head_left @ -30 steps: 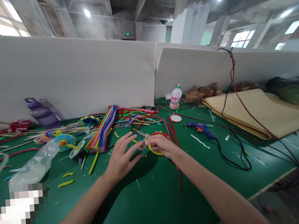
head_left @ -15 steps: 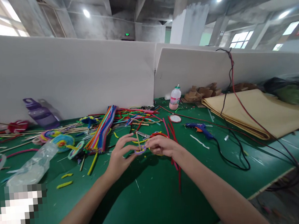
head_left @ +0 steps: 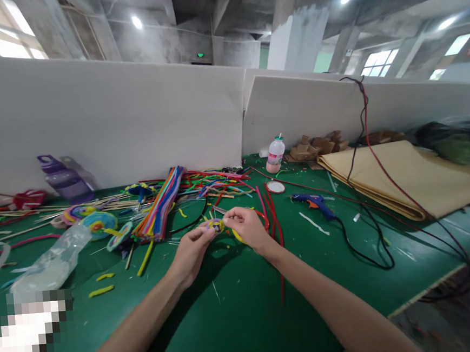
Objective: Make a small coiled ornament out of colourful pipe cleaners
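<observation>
My left hand [head_left: 190, 251] and my right hand [head_left: 245, 226] meet above the green table [head_left: 238, 317], both pinching a small coil of purple and yellow pipe cleaner [head_left: 215, 224]. A yellow strand runs from the coil under my right hand. Red pipe cleaners [head_left: 274, 216] lie just right of my right hand. A multicoloured bundle of pipe cleaners [head_left: 162, 203] lies to the left of my left hand.
A blue glue gun [head_left: 313, 200] with a black cable [head_left: 367, 252] lies to the right. A small bottle [head_left: 276, 154], cardboard scraps, tan sheets [head_left: 414, 178], a purple bottle [head_left: 64, 178], finished spirals [head_left: 98, 222] and a clear plastic bottle [head_left: 52, 261] surround the work area. White partitions stand behind.
My left fingers went from spread beside the coil to pinching it. Both hands lifted the coil slightly and drew closer together.
</observation>
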Motion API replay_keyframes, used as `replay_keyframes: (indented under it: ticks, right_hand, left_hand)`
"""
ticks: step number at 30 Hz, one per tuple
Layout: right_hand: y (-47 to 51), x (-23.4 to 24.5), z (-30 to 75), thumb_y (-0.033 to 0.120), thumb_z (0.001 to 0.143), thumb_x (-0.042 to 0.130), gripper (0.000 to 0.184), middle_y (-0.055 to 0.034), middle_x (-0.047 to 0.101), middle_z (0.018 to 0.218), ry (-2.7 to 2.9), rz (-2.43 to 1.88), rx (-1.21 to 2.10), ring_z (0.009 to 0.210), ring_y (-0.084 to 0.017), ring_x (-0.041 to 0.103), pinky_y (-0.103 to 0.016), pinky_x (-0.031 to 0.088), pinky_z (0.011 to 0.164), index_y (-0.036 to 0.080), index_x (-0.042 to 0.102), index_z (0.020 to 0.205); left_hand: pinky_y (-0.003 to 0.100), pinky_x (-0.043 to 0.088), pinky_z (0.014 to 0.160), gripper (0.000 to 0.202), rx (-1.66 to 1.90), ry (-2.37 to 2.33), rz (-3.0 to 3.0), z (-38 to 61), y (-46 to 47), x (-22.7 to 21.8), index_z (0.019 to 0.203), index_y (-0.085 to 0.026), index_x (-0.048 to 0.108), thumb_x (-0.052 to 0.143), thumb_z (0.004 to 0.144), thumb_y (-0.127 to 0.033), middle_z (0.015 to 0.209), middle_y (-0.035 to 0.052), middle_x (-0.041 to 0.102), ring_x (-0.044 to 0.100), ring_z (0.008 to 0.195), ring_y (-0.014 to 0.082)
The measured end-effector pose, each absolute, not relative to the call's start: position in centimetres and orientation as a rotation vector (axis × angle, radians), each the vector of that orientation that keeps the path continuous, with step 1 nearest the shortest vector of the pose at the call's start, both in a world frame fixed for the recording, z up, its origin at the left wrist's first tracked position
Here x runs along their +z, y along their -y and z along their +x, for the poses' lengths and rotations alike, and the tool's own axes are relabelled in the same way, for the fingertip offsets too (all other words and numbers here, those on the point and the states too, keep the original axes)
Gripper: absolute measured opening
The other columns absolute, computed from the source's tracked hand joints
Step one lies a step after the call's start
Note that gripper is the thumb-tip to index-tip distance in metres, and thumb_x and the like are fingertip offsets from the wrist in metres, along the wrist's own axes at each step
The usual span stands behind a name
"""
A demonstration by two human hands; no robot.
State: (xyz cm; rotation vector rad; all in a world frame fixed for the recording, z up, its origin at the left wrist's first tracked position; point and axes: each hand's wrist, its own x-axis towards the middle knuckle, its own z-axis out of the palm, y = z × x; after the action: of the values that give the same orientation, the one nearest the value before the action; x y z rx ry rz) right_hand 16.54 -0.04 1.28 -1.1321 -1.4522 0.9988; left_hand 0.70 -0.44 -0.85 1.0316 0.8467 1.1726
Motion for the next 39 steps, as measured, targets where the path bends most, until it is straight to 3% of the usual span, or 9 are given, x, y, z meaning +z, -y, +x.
replay_keyframes:
  ticks: [4,7,10,15,18,25,31,39]
  right_hand:
    - [0.8,1.6,16.5,0.028,0.080,0.048,0.015,0.0045,0.041,0.051,1.627,-1.183,0.642,0.046,-0.008,0.035,-0.022,0.026,0.047,0.018,0.058,0.074]
    - [1.2,1.6,16.6,0.025,0.083,0.045,0.017,-0.0015,0.057,0.067,1.806,-1.152,0.319,0.062,-0.012,0.048,-0.024,0.034,0.063,0.017,0.059,0.077]
    - [1.2,1.6,16.7,0.024,0.084,0.044,0.018,-0.0053,0.062,0.079,1.906,-1.122,0.170,0.073,-0.015,0.052,-0.028,0.033,0.075,0.017,0.060,0.080]
    - [0.3,2.0,17.2,0.032,0.078,0.053,0.017,-0.0008,0.058,0.066,1.646,-1.109,0.750,0.062,-0.012,0.048,-0.024,0.035,0.060,0.017,0.061,0.076]
    - [-0.3,2.2,17.6,0.035,0.076,0.055,0.021,-0.0008,0.058,0.070,1.475,-1.025,1.104,0.066,-0.012,0.048,-0.023,0.035,0.060,0.016,0.065,0.077]
    - [-0.7,1.3,17.6,0.032,0.064,0.068,0.019,0.0037,0.046,0.055,1.180,-0.893,1.617,0.054,-0.007,0.036,-0.022,0.027,0.053,0.013,0.063,0.064]
    - [-0.8,0.9,17.6,0.032,0.061,0.071,0.020,0.0029,0.048,0.057,1.137,-0.917,1.683,0.053,-0.006,0.036,-0.022,0.027,0.053,0.013,0.064,0.066]
    - [-0.6,1.5,17.5,0.032,0.065,0.066,0.018,0.0022,0.054,0.063,1.411,-1.012,1.369,0.060,-0.008,0.042,-0.022,0.030,0.058,0.014,0.065,0.067]
  left_hand:
    - [0.039,0.038,0.098,0.016,1.112,-0.691,0.813,1.0,0.7,-0.8,0.083,-0.016,0.070,0.065,0.073,-0.027,0.100,0.0069,0.068,0.054,0.108,0.0210]
    - [0.040,0.040,0.097,0.016,1.048,-0.624,0.743,0.8,0.7,-0.8,0.088,-0.019,0.069,0.062,0.077,-0.028,0.100,0.0044,0.068,0.057,0.103,0.0186]
    - [0.040,0.041,0.095,0.017,1.011,-0.623,0.712,0.7,0.6,-0.8,0.090,-0.020,0.068,0.062,0.076,-0.029,0.098,0.0037,0.069,0.060,0.097,0.0176]
    - [0.036,0.044,0.092,0.013,1.082,-0.659,0.662,0.6,0.5,-0.6,0.084,-0.019,0.069,0.066,0.073,-0.026,0.091,0.0019,0.070,0.062,0.087,0.0147]
    - [0.036,0.045,0.091,0.009,1.138,-0.688,0.666,0.6,0.5,-0.5,0.078,-0.018,0.069,0.067,0.071,-0.024,0.089,0.0016,0.070,0.063,0.085,0.0145]
    - [0.035,0.045,0.091,0.010,1.110,-0.715,0.735,0.6,0.5,-0.7,0.079,-0.016,0.069,0.067,0.071,-0.023,0.088,0.0029,0.070,0.062,0.086,0.0147]
    - [0.028,0.045,0.088,0.013,1.166,-0.816,0.815,0.7,0.7,-0.6,0.073,-0.016,0.070,0.073,0.065,-0.026,0.084,0.0021,0.070,0.062,0.083,0.0133]
    - [0.028,0.044,0.087,0.012,1.207,-0.833,0.855,0.9,0.6,-0.7,0.069,-0.015,0.070,0.072,0.065,-0.026,0.081,0.0029,0.069,0.060,0.083,0.0137]
